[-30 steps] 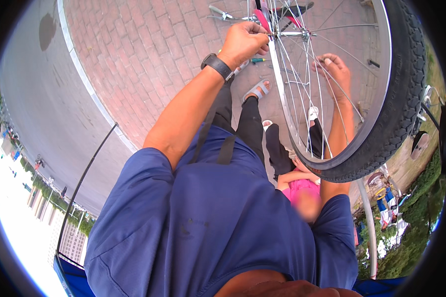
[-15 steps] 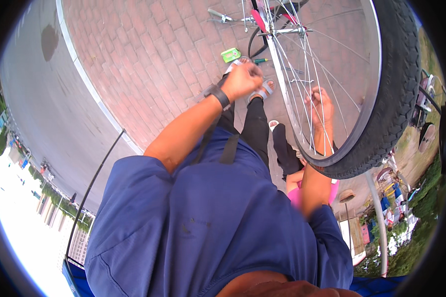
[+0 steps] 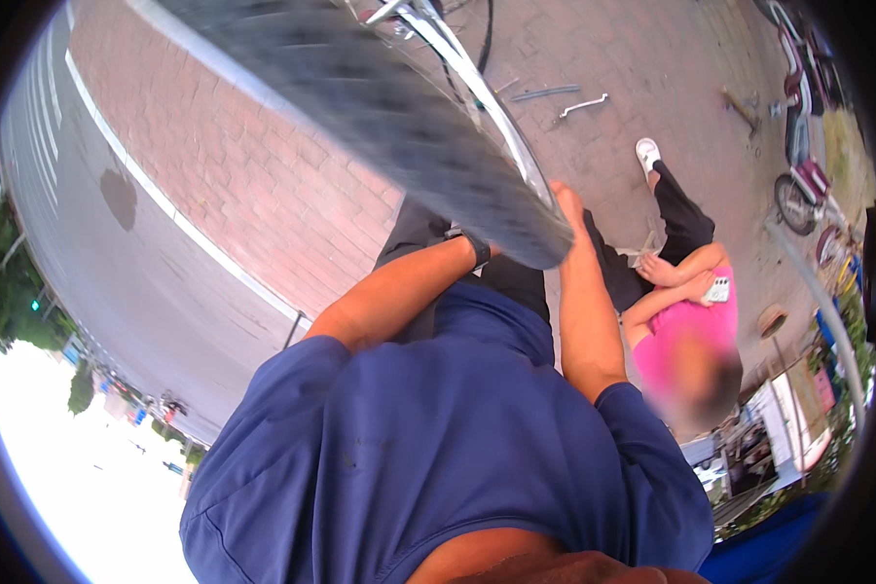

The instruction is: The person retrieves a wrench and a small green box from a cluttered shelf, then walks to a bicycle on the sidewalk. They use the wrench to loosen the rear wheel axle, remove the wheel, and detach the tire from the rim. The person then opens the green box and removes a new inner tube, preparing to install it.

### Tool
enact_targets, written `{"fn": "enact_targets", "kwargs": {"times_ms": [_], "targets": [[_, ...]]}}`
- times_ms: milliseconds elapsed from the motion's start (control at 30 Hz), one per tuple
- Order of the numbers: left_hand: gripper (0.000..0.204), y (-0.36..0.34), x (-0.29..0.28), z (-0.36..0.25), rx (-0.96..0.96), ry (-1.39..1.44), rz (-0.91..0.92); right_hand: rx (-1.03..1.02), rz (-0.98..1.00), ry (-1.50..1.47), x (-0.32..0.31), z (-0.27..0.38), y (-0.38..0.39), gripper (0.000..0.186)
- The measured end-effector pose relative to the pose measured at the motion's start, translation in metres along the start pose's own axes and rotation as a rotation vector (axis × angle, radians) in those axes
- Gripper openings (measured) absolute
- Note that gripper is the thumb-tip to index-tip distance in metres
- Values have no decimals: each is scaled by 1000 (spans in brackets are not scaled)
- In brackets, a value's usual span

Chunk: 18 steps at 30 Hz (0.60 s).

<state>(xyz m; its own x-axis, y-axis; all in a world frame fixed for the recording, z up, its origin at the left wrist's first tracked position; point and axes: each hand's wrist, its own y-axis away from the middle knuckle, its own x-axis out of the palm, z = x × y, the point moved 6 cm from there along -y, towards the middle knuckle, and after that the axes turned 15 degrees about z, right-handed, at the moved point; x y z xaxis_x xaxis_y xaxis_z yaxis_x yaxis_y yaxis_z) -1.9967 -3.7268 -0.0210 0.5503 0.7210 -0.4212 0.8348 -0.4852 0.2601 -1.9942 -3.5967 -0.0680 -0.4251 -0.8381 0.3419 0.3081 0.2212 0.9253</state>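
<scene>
A bicycle wheel with a thick black knobbly tire (image 3: 389,127) slants from the upper left down to my hands, blurred by motion. Its silver rim (image 3: 501,122) runs along the right side. My right hand (image 3: 568,206) is closed against the rim and tire near the wheel's lower end, some fingers hidden by it. Just a sliver of my left hand (image 3: 494,250) shows past the dark wristwatch (image 3: 480,249); the tire covers its fingers. Beyond the rim, part of the bicycle's frame (image 3: 387,12) is in sight.
On the brick paving lie a thin silver bent tool (image 3: 584,105) and a grey bar (image 3: 545,93). A person in a pink top (image 3: 686,336) sits at the right with a phone (image 3: 717,290). Another bicycle (image 3: 800,180) stands farther right; a white-edged road (image 3: 136,243) runs left.
The wheel has swung from the right across to the upper left, tire now between my forearms. Both hands have come closer to it, and the seated person shows more fully.
</scene>
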Motion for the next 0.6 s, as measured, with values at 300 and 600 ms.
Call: {"fn": "enact_targets", "kwargs": {"times_ms": [300, 600], "targets": [[25, -17, 7, -16, -325, 53, 351, -100, 179, -48, -41, -30, -65, 21], [33, 47, -55, 36, -743, 579, 207, -254, -80, 420, -139, 11, -182, 38]]}}
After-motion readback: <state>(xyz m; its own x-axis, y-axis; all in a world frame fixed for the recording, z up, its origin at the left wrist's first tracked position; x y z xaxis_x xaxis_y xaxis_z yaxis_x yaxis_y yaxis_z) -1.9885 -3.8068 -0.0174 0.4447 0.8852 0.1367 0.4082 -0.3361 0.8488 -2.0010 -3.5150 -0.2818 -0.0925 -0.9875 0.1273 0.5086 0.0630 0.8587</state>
